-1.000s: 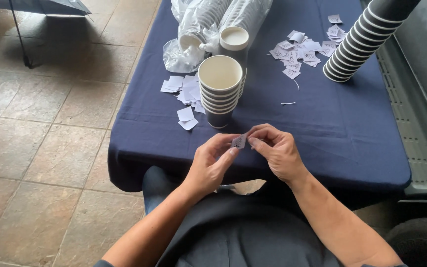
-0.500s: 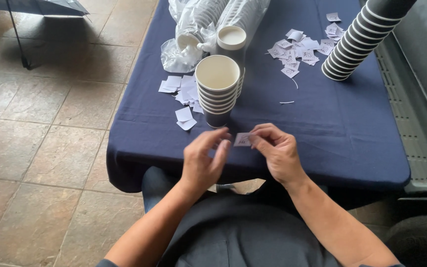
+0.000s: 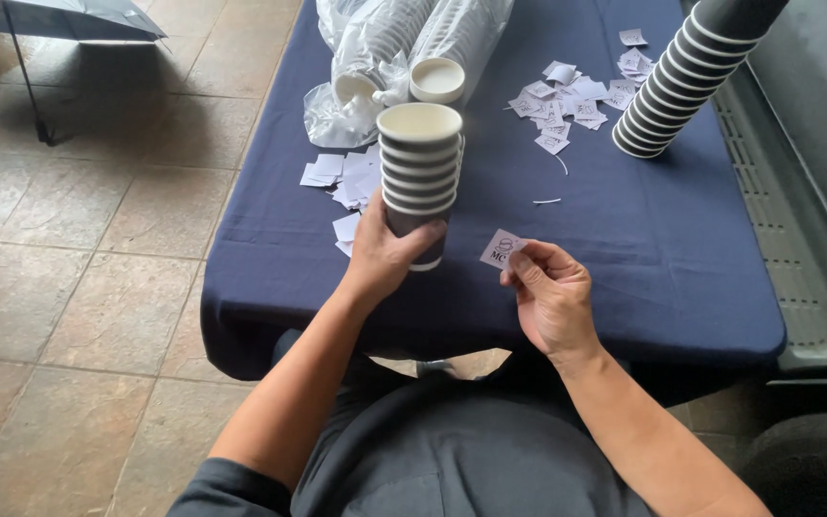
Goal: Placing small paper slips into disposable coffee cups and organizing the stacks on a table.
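Observation:
My left hand (image 3: 383, 257) grips the bottom of a short stack of grey paper cups (image 3: 419, 170) that stands upright on the dark blue tablecloth (image 3: 624, 239). My right hand (image 3: 549, 292) holds a small white square sticker (image 3: 501, 249) between thumb and fingertips, just right of the cup stack and a little above the cloth. The sticker has dark print on it. A pile of white sticker slips (image 3: 342, 177) lies left of the stack.
A tall leaning stack of grey cups (image 3: 686, 77) stands at the back right beside more scattered white slips (image 3: 571, 101). Clear plastic sleeves of white cups (image 3: 404, 43) lie at the back. Tiled floor (image 3: 78, 287) is on the left, a folded umbrella (image 3: 59, 19) at top left.
My left hand has let go of the sticker and moved up to grasp the base of the cup stack. My right hand still holds the sticker, now peeled and turned face up.

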